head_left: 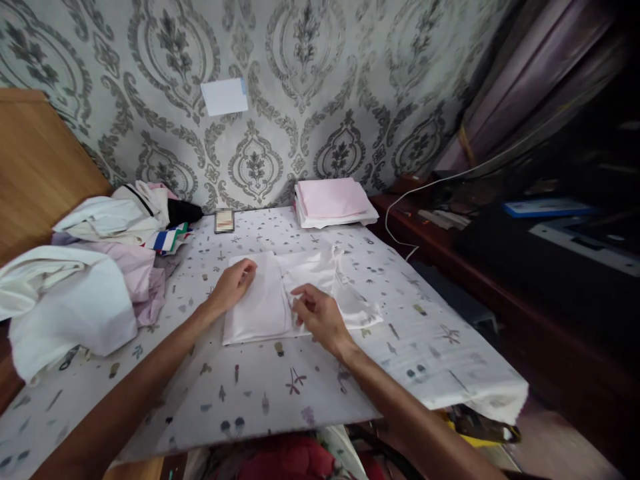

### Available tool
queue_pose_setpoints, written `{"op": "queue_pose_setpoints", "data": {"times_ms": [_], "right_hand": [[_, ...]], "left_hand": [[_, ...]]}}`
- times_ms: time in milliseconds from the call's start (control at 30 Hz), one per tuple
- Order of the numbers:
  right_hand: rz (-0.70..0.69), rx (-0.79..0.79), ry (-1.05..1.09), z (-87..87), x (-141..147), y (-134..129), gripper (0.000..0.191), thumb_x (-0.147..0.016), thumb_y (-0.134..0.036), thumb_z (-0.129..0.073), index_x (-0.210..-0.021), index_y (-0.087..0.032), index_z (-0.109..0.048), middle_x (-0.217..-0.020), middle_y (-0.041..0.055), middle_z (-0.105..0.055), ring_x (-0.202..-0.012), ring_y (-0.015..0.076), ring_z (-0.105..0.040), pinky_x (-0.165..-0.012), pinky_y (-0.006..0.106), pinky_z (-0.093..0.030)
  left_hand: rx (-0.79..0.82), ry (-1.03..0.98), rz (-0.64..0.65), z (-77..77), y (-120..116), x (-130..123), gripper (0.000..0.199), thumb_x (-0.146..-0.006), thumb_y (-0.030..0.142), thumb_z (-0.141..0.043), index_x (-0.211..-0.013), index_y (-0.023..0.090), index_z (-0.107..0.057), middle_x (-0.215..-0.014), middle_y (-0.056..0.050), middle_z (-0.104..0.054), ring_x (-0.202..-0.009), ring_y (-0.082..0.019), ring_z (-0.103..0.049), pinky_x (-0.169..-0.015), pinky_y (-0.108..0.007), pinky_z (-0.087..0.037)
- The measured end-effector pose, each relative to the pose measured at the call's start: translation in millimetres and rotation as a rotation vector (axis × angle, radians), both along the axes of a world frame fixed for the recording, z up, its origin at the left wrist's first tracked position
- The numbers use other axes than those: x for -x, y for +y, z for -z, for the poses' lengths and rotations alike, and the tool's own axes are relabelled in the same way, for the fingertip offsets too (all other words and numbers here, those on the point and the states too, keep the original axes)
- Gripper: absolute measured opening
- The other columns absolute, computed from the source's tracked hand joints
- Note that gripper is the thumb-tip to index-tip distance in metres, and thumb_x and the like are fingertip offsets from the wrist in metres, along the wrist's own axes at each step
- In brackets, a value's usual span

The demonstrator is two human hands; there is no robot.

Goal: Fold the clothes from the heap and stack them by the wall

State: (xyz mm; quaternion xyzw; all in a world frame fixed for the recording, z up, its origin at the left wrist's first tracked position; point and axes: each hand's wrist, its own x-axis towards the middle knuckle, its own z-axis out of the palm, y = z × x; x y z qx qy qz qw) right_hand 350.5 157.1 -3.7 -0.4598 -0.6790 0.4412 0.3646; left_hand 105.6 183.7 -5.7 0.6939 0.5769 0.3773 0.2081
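Observation:
A white garment lies on the patterned tablecloth, its left part folded over into a flat rectangular panel and its right part spread with some wrinkles. My left hand is over the upper left edge of the folded panel, fingers curled, with nothing visible between them. Above the garment's middle, just right of the panel's edge, is my right hand, its fingers bent and apart, holding nothing that shows.
Loose clothes are heaped at the left. A folded stack with pink cloth on top sits near the wall. A small framed card lies at the back. A white cable runs along the right side.

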Motion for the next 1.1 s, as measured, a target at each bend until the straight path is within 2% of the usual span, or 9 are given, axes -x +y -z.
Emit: {"op": "queue_pose_setpoints", "data": {"times_ms": [133, 233, 367, 500, 667, 767, 867, 967, 1100], "right_hand": [[-0.006, -0.217, -0.371, -14.4, 27, 69, 0.023, -0.087, -0.019, -0.051, -0.101, -0.020, -0.068, -0.093, 0.0043, -0.071, -0.087, 0.0182, -0.066, -0.080, 0.029, -0.050], [-0.008, -0.216, -0.587, -14.7, 57, 119, 0.028, -0.088, -0.019, -0.051, -0.110, -0.017, -0.069, -0.116, 0.0118, -0.068, -0.110, 0.0245, -0.060, -0.093, 0.034, -0.047], [-0.044, -0.184, -0.645, -5.7, 88, 155, 0.023, -0.083, -0.026, -0.062, -0.102, -0.017, -0.072, -0.117, 0.0131, -0.067, -0.113, 0.0294, -0.057, -0.091, 0.035, -0.047], [-0.071, -0.200, -0.625, -0.2, 94, 159, 0.013, -0.077, -0.017, -0.062, -0.087, -0.019, -0.071, -0.103, 0.0088, -0.070, -0.105, 0.0253, -0.059, -0.089, 0.032, -0.047], [-0.085, -0.289, -0.477, -7.1, 92, 144, 0.009, -0.084, -0.023, -0.057, -0.090, -0.020, -0.064, -0.099, 0.0045, -0.069, -0.096, 0.0188, -0.061, -0.087, 0.030, -0.048], [-0.044, -0.148, -0.260, -9.4, 94, 138, 0.010, -0.086, -0.030, -0.054, -0.089, -0.021, -0.058, -0.081, -0.0003, -0.066, -0.075, 0.0153, -0.061, -0.069, 0.027, -0.050], [0.020, 0.025, -0.143, -5.7, 93, 142, 0.011, -0.086, -0.032, -0.054, -0.083, -0.022, -0.054, -0.067, -0.0023, -0.060, -0.064, 0.0150, -0.060, -0.059, 0.026, -0.050], [0.076, 0.041, -0.263, 1.3, 84, 153, 0.008, -0.077, -0.021, -0.060, -0.072, -0.021, -0.053, -0.066, -0.0003, -0.059, -0.068, 0.0175, -0.061, -0.064, 0.028, -0.051], [0.108, 0.013, -0.408, 8.9, 75, 162, 0.008, -0.070, -0.013, -0.061, -0.067, -0.020, -0.058, -0.079, 0.0049, -0.065, -0.085, 0.0222, -0.063, -0.080, 0.032, -0.051]], "left_hand": [[-0.107, 0.312, -0.004, 5.7, -5, 2, 0.025, -0.095, 0.025, -0.044, -0.112, 0.021, -0.061, -0.116, -0.010, -0.065, -0.115, -0.025, -0.058, -0.100, -0.040, -0.047], [-0.003, 0.389, -0.102, 3.3, 27, 10, 0.028, -0.093, 0.023, -0.044, -0.115, 0.017, -0.061, -0.122, -0.014, -0.064, -0.120, -0.028, -0.055, -0.105, -0.043, -0.043], [0.093, 0.381, -0.152, 6.8, 74, 28, 0.029, -0.088, 0.024, -0.050, -0.109, 0.013, -0.067, -0.110, -0.016, -0.069, -0.110, -0.031, -0.060, -0.097, -0.045, -0.047], [0.111, 0.314, -0.113, 16.7, 88, 42, 0.021, -0.081, 0.027, -0.056, -0.093, 0.018, -0.070, -0.093, -0.008, -0.072, -0.094, -0.026, -0.063, -0.088, -0.038, -0.050], [0.093, 0.161, -0.014, 15.8, 79, 56, 0.025, -0.084, 0.039, -0.052, -0.084, 0.020, -0.068, -0.084, -0.004, -0.069, -0.082, -0.021, -0.062, -0.075, -0.031, -0.049], [0.129, 0.013, 0.055, 10.8, 79, 63, 0.037, -0.087, 0.050, -0.048, -0.090, 0.019, -0.068, -0.080, -0.003, -0.069, -0.074, -0.019, -0.061, -0.068, -0.027, -0.048], [0.145, 0.005, 0.076, 9.4, 84, 60, 0.035, -0.087, 0.049, -0.050, -0.084, 0.020, -0.069, -0.079, -0.003, -0.069, -0.076, -0.020, -0.062, -0.069, -0.027, -0.047], [0.116, 0.118, 0.021, 12.9, 88, 52, 0.024, -0.084, 0.040, -0.056, -0.073, 0.022, -0.066, -0.075, -0.004, -0.067, -0.080, -0.023, -0.061, -0.077, -0.030, -0.046], [0.076, 0.231, -0.051, 17.0, 85, 47, 0.016, -0.085, 0.034, -0.057, -0.075, 0.024, -0.063, -0.072, -0.005, -0.063, -0.088, -0.027, -0.061, -0.088, -0.035, -0.043]]}}
